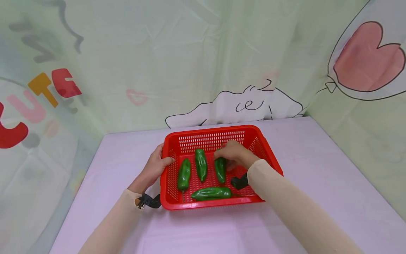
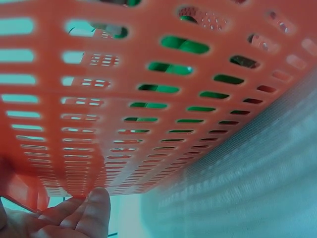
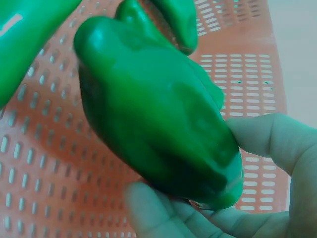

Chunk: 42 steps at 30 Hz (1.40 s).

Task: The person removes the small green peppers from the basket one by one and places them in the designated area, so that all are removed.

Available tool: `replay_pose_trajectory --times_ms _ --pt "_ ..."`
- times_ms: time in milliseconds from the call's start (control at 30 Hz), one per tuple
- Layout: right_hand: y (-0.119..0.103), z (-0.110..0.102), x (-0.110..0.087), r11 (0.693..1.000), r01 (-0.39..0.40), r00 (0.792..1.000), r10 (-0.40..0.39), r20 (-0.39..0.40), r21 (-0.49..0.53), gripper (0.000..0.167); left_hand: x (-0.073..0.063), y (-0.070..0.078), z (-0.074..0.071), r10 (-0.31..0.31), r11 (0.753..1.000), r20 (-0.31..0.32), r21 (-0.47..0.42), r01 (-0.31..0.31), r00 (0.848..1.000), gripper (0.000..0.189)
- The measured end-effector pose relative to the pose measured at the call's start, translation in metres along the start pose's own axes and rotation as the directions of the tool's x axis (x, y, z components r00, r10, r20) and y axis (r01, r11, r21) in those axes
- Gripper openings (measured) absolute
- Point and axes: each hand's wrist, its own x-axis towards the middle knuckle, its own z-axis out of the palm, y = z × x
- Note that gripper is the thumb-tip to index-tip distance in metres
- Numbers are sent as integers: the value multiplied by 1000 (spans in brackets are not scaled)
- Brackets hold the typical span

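Observation:
A red plastic basket with slotted walls sits on the table, holding several long green peppers. My left hand grips its left rim, thumb over the top edge; in the left wrist view the fingers lie against the outside wall. Inside the basket, my right hand pinches the end of a green pepper between thumb and fingers, as the right wrist view shows with the pepper up close. Left of it lie two upright-pointing peppers, one in the middle and one near the left wall. Another pepper lies crosswise along the front.
A pale lilac cloth covers the table on all sides of the basket. Behind it hangs a light green printed curtain, with cartoon letters at left and a heart balloon at right. Dark wrist straps are on both arms.

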Motion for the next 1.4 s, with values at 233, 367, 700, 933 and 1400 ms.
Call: replay_pose_trajectory --times_ms 233,367,700,933,1400 --pt "-3 -13 -7 999 41 999 -41 -1 9 31 0 1 -1 -6 1000 -9 7 7 1000 72" --pt "-6 -20 -13 999 53 999 -53 13 13 32 0 0 -1 -9 1000 -6 2 9 1000 73" --pt "-14 -42 -29 996 90 996 -91 22 27 47 1 -3 -1 0 1000 -3 -2 0 1000 73" --pt "-15 -64 -36 989 129 991 -130 13 71 56 1 -2 -1 -1 1000 -3 1 1 1000 73" --pt "-3 -106 -47 988 156 987 -155 -38 11 66 1 -3 -1 -1 1000 0 2 1 1000 72"
